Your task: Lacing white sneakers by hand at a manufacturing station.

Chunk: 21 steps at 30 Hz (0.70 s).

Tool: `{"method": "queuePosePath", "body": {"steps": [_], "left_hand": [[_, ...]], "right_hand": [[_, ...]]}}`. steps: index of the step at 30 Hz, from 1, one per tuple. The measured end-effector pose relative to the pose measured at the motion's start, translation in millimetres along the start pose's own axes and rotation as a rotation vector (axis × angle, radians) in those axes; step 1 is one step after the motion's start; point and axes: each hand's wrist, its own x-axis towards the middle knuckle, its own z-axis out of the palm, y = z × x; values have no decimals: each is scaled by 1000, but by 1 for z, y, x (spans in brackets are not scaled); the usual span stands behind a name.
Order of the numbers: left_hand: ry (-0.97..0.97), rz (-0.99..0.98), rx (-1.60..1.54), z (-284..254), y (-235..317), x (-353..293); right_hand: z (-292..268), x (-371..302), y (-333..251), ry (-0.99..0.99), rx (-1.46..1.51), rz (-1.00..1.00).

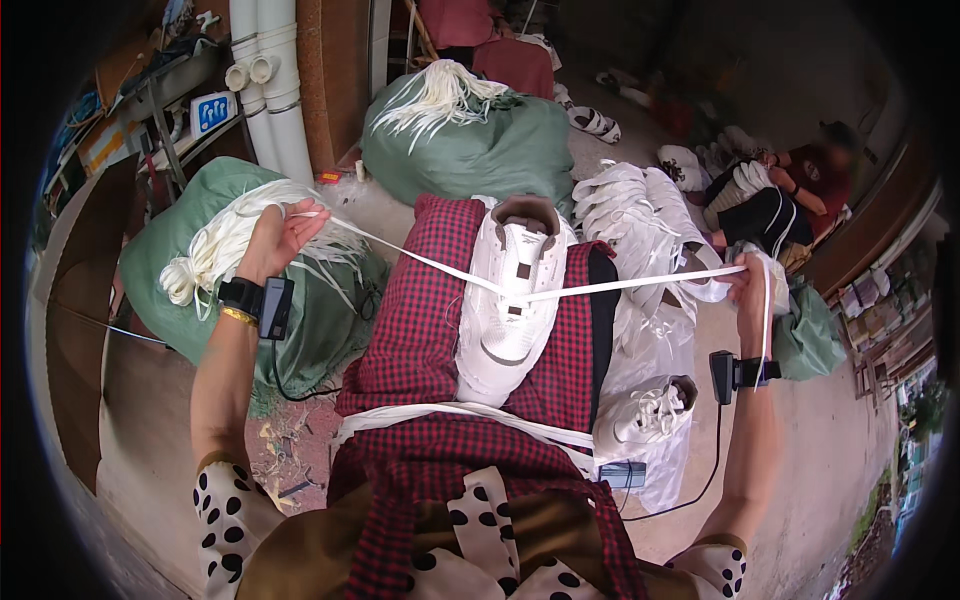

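A white sneaker (512, 325) lies on my lap over a red and black checked cloth (415, 340). One white shoelace (620, 286) crosses the front part of the sneaker and stretches out to both sides. Out to the left, my left hand (278, 238) pinches one side of this lace, in front of a bundle of loose white laces (235, 228). My right hand (750, 282) is closed on the other side, and the lace end hangs down past the wrist. Both stretches look nearly straight.
Green sacks (470, 150) with laces on top stand ahead and left. To the right, white sneakers (640, 225) pile up on clear plastic, and a laced sneaker (648, 412) sits nearer. A seated person (810, 185) handles shoes at the far right. Cables hang from both wrist devices.
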Motion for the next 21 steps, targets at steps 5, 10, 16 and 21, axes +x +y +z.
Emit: {"method": "queuePosePath", "body": {"steps": [5, 10, 16, 21], "left_hand": [[-51, -36, 1464, -19, 4, -7], [-210, 975, 1422, 91, -42, -52], [-872, 905, 1158, 167, -89, -79], [-953, 1051, 1285, 157, -86, -63]], "right_hand": [[-13, -21, 82, -494, -1342, -59], [96, -48, -21, -418, -640, -476], [175, -103, -36, -738, -577, -824], [172, -97, -15, -743, -613, -873]]}}
